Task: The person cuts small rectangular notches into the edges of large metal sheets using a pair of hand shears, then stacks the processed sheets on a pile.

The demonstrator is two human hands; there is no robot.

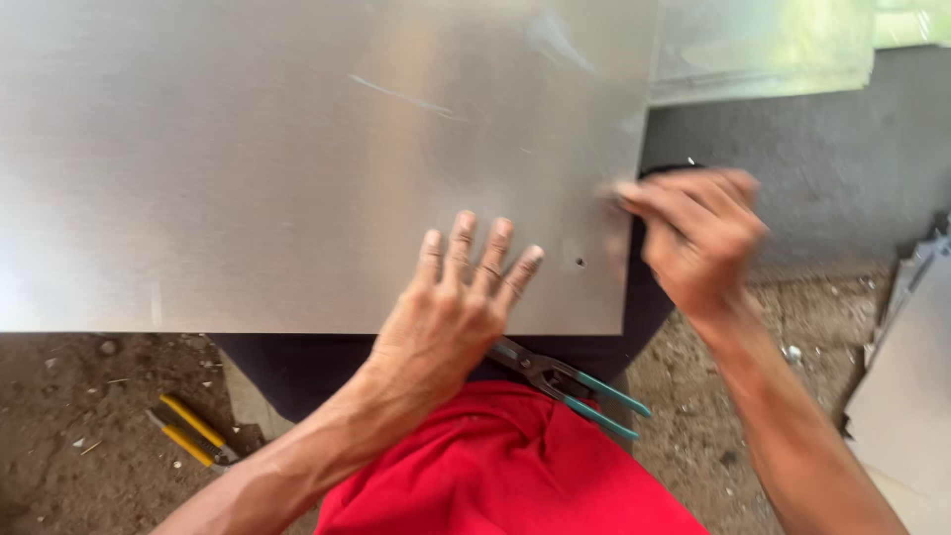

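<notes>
A large shiny metal sheet (248, 159) fills the upper left of the view. My left hand (451, 307) lies flat on its near right part, fingers spread, close to a small hole (581, 263). My right hand (698, 238) is blurred at the sheet's right edge, fingers bent around something small and dark that I cannot make out. Tin snips with teal handles (575, 384) lie under my left wrist on the dark cloth over my lap.
Yellow-handled pliers (190, 431) lie on the dirt floor at lower left. More metal sheets (763, 50) are stacked at the top right, and pale sheet pieces (906, 386) lean at the right edge. Red cloth (495, 466) covers my lap.
</notes>
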